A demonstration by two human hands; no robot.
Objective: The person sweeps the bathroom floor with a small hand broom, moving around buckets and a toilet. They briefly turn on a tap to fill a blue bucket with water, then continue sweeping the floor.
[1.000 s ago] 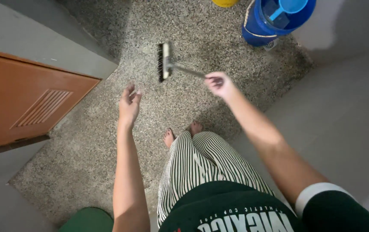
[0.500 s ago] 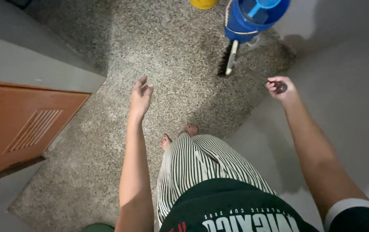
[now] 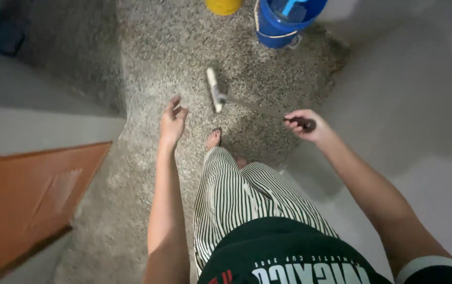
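The right hand is closed around the dark end of a brush's long thin handle, fingers curled over it. The handle runs left and away from the hand to the pale brush head, which sits down at the speckled floor ahead of the bare foot; whether the bristles touch the floor cannot be told. The left hand holds nothing: its fingers are loosely spread and point away, and it hangs above the floor just left of the foot and the brush head. Striped trousers fall below a dark shirt with pale lettering across its near edge. At the far edge stands a blue bucket with a pale cord round its side, a small white label low on its right, and a lighter blue scoop inside. A yellow tub stands just left of it. An orange door with a slatted vent lies near left, a grey wall to the right.
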